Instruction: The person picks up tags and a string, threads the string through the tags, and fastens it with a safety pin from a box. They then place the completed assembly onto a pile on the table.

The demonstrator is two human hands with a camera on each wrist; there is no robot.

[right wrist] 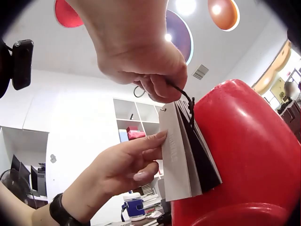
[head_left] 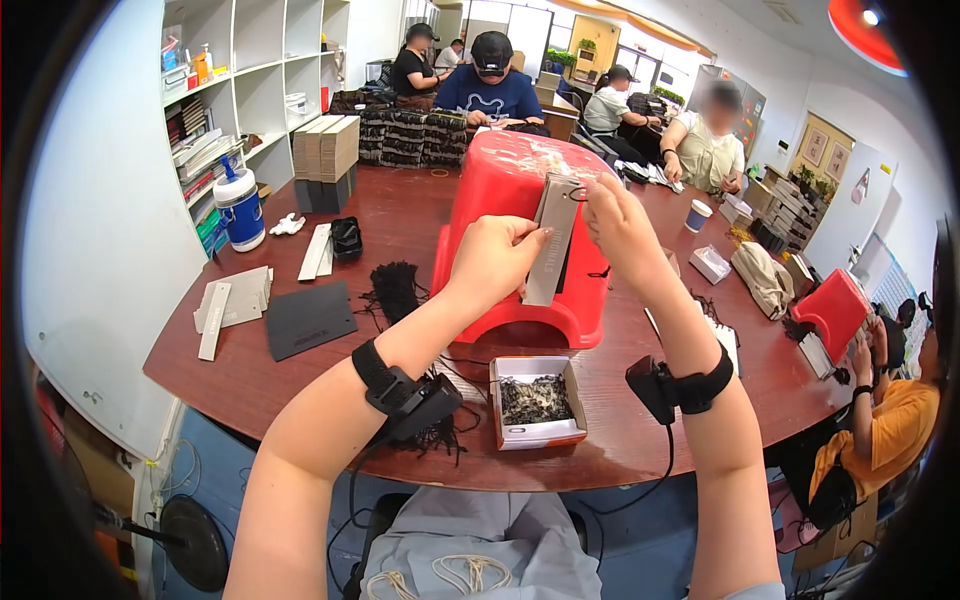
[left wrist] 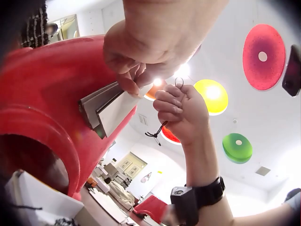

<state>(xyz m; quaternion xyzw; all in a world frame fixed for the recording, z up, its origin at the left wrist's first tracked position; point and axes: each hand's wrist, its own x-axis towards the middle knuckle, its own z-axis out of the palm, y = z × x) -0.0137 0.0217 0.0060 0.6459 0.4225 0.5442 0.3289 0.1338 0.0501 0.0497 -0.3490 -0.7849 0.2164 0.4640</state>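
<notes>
My left hand [head_left: 497,258] holds a stack of grey and black card tags [head_left: 553,238] upright in front of an overturned red plastic stool [head_left: 520,180]. In the right wrist view the left hand's fingers [right wrist: 141,157] pinch the tags [right wrist: 181,155] by their side. My right hand [head_left: 612,222] is at the tags' top end and pinches a thin black string [right wrist: 187,101] with a small loop, which runs to the top of the stack. The left wrist view shows the right hand [left wrist: 181,110] curled on the string [left wrist: 157,132] beside the tags [left wrist: 106,108].
An open white box of black strings [head_left: 536,402] sits on the round brown table [head_left: 300,370] near me. More tags [head_left: 232,300], a black card [head_left: 308,318], a pile of black strings [head_left: 396,288] and a wipes tub [head_left: 241,208] lie left. Several people sit around; shelves [head_left: 250,90] stand left.
</notes>
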